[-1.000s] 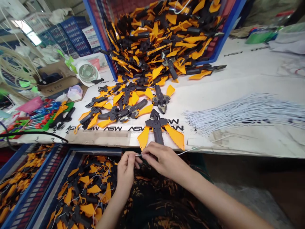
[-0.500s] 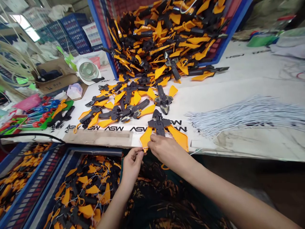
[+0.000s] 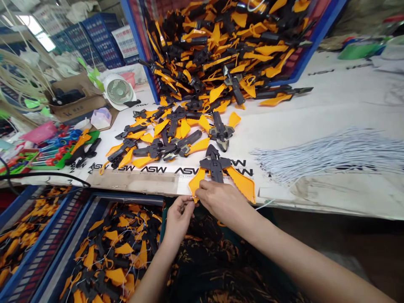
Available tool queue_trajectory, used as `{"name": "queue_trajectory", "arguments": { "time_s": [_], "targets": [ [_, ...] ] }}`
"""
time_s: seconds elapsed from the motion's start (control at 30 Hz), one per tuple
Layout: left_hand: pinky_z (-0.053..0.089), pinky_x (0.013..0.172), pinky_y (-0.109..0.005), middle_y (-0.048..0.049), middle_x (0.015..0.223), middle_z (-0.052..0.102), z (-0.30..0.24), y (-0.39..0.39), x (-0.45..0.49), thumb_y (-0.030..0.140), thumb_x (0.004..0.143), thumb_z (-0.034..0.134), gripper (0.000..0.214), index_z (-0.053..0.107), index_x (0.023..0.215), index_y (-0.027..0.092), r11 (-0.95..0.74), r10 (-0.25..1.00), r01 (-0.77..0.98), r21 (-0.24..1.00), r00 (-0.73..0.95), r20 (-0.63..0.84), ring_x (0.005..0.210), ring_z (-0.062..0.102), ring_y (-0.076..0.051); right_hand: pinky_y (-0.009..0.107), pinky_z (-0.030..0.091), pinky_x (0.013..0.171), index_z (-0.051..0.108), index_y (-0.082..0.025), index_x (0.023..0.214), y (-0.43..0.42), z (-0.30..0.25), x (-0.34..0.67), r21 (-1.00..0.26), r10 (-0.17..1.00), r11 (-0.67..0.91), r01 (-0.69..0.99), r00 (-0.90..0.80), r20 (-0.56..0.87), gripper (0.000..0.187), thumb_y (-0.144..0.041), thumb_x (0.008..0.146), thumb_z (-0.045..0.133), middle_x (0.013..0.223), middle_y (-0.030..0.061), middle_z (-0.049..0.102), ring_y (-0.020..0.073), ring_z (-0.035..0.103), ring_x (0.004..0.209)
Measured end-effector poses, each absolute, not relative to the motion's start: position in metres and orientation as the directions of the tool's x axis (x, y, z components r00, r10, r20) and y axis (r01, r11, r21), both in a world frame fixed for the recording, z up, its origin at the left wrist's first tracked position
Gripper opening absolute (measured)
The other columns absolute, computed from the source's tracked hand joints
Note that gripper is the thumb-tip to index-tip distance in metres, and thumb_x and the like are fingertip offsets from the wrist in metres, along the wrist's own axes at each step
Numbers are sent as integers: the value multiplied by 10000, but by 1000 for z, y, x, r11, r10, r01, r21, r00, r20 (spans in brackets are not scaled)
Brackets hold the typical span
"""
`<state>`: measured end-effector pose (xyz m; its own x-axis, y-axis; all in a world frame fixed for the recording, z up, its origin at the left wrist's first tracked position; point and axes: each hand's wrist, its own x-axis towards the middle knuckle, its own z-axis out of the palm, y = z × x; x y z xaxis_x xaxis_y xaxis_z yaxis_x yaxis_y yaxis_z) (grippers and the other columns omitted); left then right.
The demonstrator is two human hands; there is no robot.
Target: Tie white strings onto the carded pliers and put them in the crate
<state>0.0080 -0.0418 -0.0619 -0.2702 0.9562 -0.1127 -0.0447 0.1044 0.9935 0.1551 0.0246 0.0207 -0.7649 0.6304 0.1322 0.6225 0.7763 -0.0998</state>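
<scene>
A black-and-orange plastic toy blade (image 3: 215, 166) lies on the printed board just past the hands; it looks light and stiff, best held by its dark spine. The left hand (image 3: 178, 221) pinches a thin white cord (image 3: 193, 197) at the orange fin (image 3: 196, 183), which the right hand (image 3: 222, 202) grips, fingers together. A blue tray (image 3: 126, 198) of similar pieces sits below the left hand.

A crate (image 3: 303, 54) of toys sits at the back of the desk (image 3: 328, 109), with loose toys (image 3: 216, 165) before it, a bundle of strings (image 3: 328, 155) to their right, a fan (image 3: 119, 91) to their left, and a tray (image 3: 126, 198) below the desk's front edge.

Small white desk fan (image 3: 119, 91) beside cardboard box (image 3: 74, 103); stacked blue plastic crates (image 3: 102, 40) behind.
</scene>
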Motion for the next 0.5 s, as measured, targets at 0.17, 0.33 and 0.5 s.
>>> {"name": "queue_trajectory", "arguments": {
  "time_s": [0.17,0.33,0.5],
  "targets": [
    [436,568,-232,-27,779,695,-57,-39,-5,556,833,628,380,562,860,183,126,986,39,991,-111,-121,568,566,-106,292,247,562,695,-181,818,25,14,159,-187,649,758,624,-750,128,204,-104,937,547,809,33,658,141,603,696],
    [418,622,-252,-1,648,637,-53,-35,-8,550,937,453,409,551,771,189,66,996,321,945,29,-79,586,559,-134,282,345,596,680,-204,1050,23,6,163,-231,641,766,599,-734,225,156,-290,951,593,1075,52,655,149,627,733],
    [413,650,-262,5,612,608,-46,-40,-13,495,961,426,403,614,793,181,27,997,449,893,-81,10,598,549,-145,299,426,640,645,-213,1130,23,6,163,-155,595,804,574,-776,212,203,-263,940,592,1166,79,618,189,643,816]
  ]
}}
